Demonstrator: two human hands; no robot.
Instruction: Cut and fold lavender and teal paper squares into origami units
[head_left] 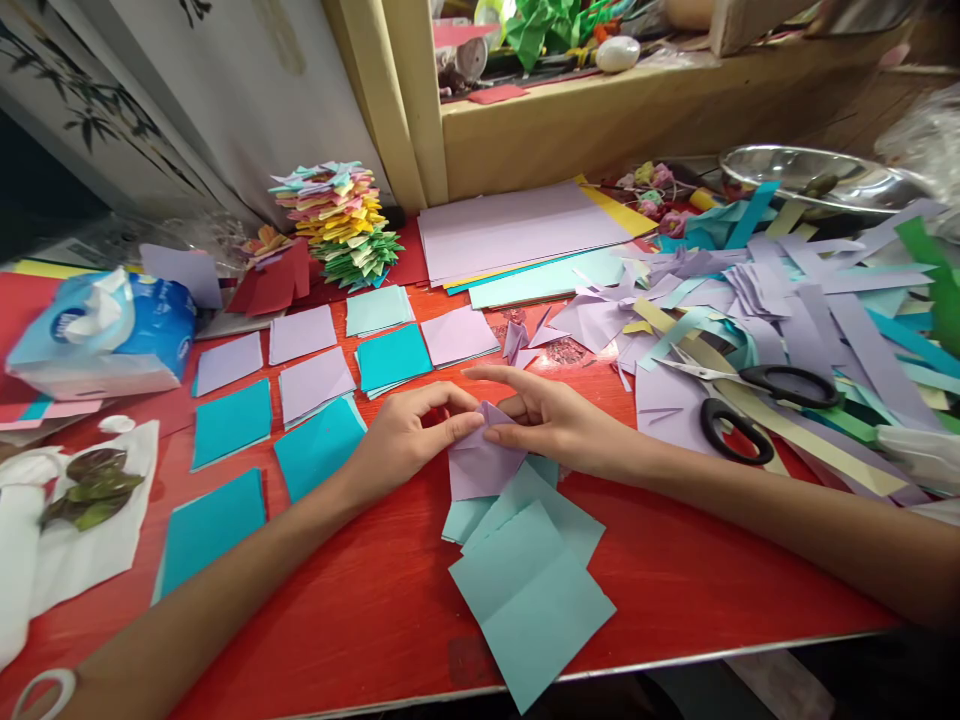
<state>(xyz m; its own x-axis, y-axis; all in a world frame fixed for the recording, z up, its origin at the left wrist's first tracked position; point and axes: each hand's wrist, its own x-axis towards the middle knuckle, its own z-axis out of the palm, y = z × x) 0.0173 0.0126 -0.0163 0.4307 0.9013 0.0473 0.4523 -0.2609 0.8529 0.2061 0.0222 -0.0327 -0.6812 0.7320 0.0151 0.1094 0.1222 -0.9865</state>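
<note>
A partly folded lilac paper square (480,470) is pinched between my two hands near the middle of the table. My left hand (424,425) grips its upper left edge with thumb and fingers. On the upper right, my right hand (544,415) pinches the same paper, its index finger stretched out above. The top of the paper rises to a small point between my thumbs. Below it lie several pale aqua squares (534,600), overlapping, the front one creased and reaching past the table's front edge.
Stacks of lilac and teal squares (232,425) stand to the left, beyond them a tissue pack (105,335) and a tower of folded pieces (341,225). At right, scissors (750,385) rest among paper strips (810,330). A metal bowl (825,165) and large sheets (517,230) are behind.
</note>
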